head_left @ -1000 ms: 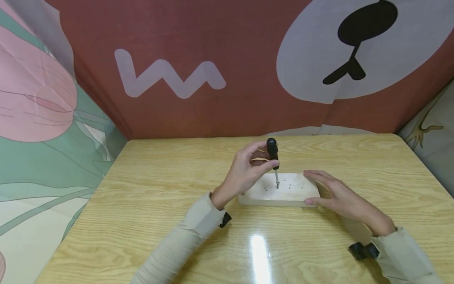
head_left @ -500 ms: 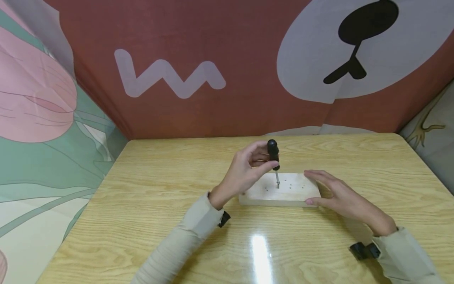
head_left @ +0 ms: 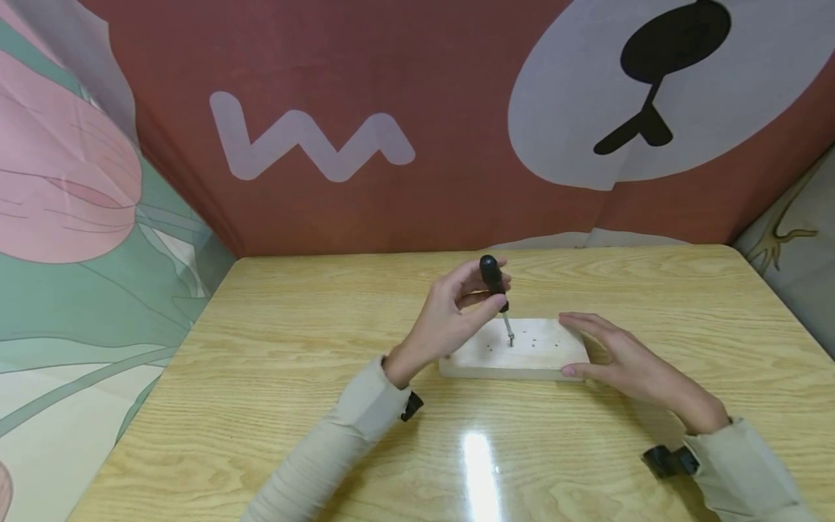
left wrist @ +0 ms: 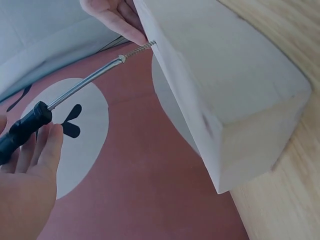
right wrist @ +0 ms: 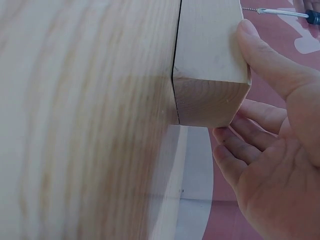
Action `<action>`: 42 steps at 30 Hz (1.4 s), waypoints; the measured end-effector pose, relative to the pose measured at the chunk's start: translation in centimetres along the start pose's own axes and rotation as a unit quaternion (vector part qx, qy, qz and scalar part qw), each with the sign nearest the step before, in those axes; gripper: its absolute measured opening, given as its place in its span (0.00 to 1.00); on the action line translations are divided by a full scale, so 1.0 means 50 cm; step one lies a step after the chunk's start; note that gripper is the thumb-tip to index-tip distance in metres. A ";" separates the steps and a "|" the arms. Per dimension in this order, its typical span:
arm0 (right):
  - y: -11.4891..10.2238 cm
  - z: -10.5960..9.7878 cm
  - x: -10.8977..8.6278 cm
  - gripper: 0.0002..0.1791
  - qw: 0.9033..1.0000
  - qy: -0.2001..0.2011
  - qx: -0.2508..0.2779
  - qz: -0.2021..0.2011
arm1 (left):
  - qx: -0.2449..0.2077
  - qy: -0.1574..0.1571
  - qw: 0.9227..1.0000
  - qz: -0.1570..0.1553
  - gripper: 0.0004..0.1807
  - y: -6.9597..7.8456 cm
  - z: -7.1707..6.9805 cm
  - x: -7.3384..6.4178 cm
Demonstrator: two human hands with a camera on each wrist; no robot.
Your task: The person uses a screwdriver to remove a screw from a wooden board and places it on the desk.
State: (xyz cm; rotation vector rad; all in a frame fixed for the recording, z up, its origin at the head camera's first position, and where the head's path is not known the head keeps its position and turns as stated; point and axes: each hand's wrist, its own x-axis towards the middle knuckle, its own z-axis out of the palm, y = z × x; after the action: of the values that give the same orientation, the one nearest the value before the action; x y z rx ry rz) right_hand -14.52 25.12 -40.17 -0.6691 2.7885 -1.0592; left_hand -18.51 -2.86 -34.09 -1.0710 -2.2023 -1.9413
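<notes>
Fingers of the left hand (head_left: 446, 315) hold a screwdriver (head_left: 491, 272) by its black handle.
Its tilted shaft (left wrist: 85, 85) runs beyond them to a screw (left wrist: 139, 49) standing in a wooden block (head_left: 538, 357); the right hand (head_left: 622, 359) grips that block's right end, thumb opposite fingers, on the table (head_left: 293, 312).

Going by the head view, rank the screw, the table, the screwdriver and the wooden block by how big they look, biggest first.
1. Table
2. Wooden block, partly hidden behind the left hand
3. Screwdriver, partly covered by the fingers
4. Screw, a tiny sliver
</notes>
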 end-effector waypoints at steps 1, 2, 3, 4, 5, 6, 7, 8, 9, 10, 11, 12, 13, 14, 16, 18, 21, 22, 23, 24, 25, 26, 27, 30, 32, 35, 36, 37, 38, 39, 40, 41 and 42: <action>0.000 0.000 0.000 0.42 1.000 0.000 0.001 0.000 | -0.006 -0.007 1.000 0.001 0.23 0.000 0.000 0.000; 0.000 0.000 0.000 0.42 1.000 0.000 0.003 0.000 | -0.009 -0.013 1.000 0.003 0.24 0.001 0.000 0.001; 0.000 0.000 0.000 0.42 1.000 -0.001 0.004 0.000 | -0.011 -0.019 1.000 0.002 0.24 0.000 0.000 0.001; 0.000 0.000 0.000 0.42 1.000 -0.001 0.006 0.000 | -0.014 -0.024 1.000 0.002 0.24 0.000 0.000 0.001; 0.000 0.000 0.000 0.42 1.000 0.000 0.006 -0.001 | -0.017 -0.027 0.999 0.001 0.24 0.001 0.000 0.001; 0.000 -0.001 0.000 0.42 1.000 0.000 0.007 -0.001 | -0.020 -0.029 0.999 0.001 0.24 0.000 0.000 0.002; -0.001 -0.001 0.000 0.42 1.000 0.000 0.008 0.000 | -0.021 -0.029 0.999 0.001 0.24 0.000 0.000 0.002; -0.001 -0.001 0.000 0.42 1.000 0.000 0.007 0.000 | -0.020 -0.027 0.999 0.002 0.23 0.000 0.000 0.002; -0.001 -0.001 0.000 0.42 1.000 0.000 0.007 0.001 | -0.018 -0.023 1.000 0.004 0.23 0.000 0.000 0.002; -0.001 -0.001 0.000 0.42 1.000 -0.001 0.006 0.001 | -0.015 -0.020 1.000 0.006 0.22 0.000 0.001 0.003; -0.001 -0.001 0.000 0.42 1.000 -0.001 0.005 0.002 | -0.012 -0.015 1.000 0.009 0.21 0.000 0.001 0.004; -0.001 -0.001 0.000 0.42 1.000 -0.002 0.005 0.002 | -0.007 -0.010 1.000 0.012 0.20 -0.001 0.002 0.004; -0.001 -0.001 0.001 0.42 1.000 -0.002 0.003 0.002 | -0.003 -0.006 1.000 0.014 0.20 -0.001 0.003 0.004; 0.000 -0.001 0.000 0.42 1.000 -0.003 0.003 0.002 | 0.004 -0.001 1.000 0.017 0.19 0.000 0.004 0.005; 0.000 -0.001 0.000 0.42 1.000 -0.004 0.002 0.001 | 0.012 0.007 1.000 0.021 0.19 0.000 0.006 0.006; 0.000 0.000 0.000 0.42 1.000 -0.003 0.003 0.000 | 0.019 0.011 1.000 0.022 0.18 0.000 0.007 0.006; -0.001 -0.001 -0.001 0.42 1.000 -0.001 0.005 0.002 | 0.028 0.006 0.999 0.016 0.20 0.001 0.008 0.005; -0.001 -0.001 -0.001 0.42 1.000 -0.001 0.007 0.003 | 0.030 0.002 0.999 0.013 0.21 0.002 0.009 0.005; -0.001 -0.001 0.000 0.42 1.000 -0.002 0.008 0.003 | 0.032 -0.002 0.999 0.010 0.23 0.003 0.009 0.004; -0.001 -0.001 0.000 0.42 1.000 -0.003 0.009 0.004 | 0.032 -0.006 0.999 0.008 0.24 0.004 0.009 0.004; -0.001 0.000 0.000 0.43 1.000 -0.003 0.009 0.004 | 0.031 -0.010 0.999 0.007 0.26 0.005 0.009 0.003; -0.001 0.000 0.001 0.43 1.000 -0.004 0.010 0.003 | 0.030 -0.014 0.999 0.007 0.27 0.006 0.008 0.003; -0.001 -0.001 0.001 0.43 1.000 -0.004 0.010 0.004 | 0.031 -0.018 0.999 0.009 0.28 0.007 0.008 0.003; -0.002 -0.001 0.001 0.43 1.000 -0.003 0.008 0.002 | 0.035 -0.026 0.999 0.016 0.28 0.009 0.007 0.003; -0.002 0.000 0.000 0.42 1.000 -0.002 0.005 0.002 | 0.043 -0.024 0.999 0.016 0.26 0.009 0.006 0.003; -0.002 0.000 0.000 0.42 1.000 0.002 0.001 -0.003 | 0.053 -0.010 0.999 0.007 0.24 0.008 0.007 0.004; -0.002 -0.001 -0.001 0.42 1.000 0.003 0.001 -0.003 | 0.055 -0.004 0.998 0.002 0.24 0.008 0.007 0.005; -0.002 -0.001 -0.001 0.42 1.000 0.002 0.003 -0.005 | 0.056 0.003 0.998 -0.002 0.24 0.008 0.007 0.005; -0.002 -0.002 -0.001 0.42 1.000 0.002 0.005 -0.006 | 0.056 0.009 0.998 -0.005 0.25 0.007 0.007 0.005; -0.001 -0.001 -0.001 0.42 1.000 0.001 0.005 -0.006 | 0.057 0.013 0.998 -0.008 0.25 0.007 0.007 0.005; -0.001 -0.002 -0.001 0.42 1.000 0.001 0.005 -0.004 | 0.057 0.016 0.998 -0.011 0.25 0.006 0.007 0.005; -0.001 -0.002 -0.001 0.42 1.000 -0.001 0.008 -0.004 | 0.056 0.019 0.998 -0.013 0.25 0.006 0.007 0.005; -0.002 -0.002 0.000 0.42 1.000 -0.002 0.009 -0.002 | 0.054 0.020 0.998 -0.014 0.25 0.005 0.007 0.004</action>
State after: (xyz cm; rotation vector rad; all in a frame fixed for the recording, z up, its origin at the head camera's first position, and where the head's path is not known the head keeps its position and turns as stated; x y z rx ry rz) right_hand -14.50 25.14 -40.04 -0.6743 2.7718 -1.0818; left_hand -18.38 -2.47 -33.85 -0.9834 -2.2833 -1.8147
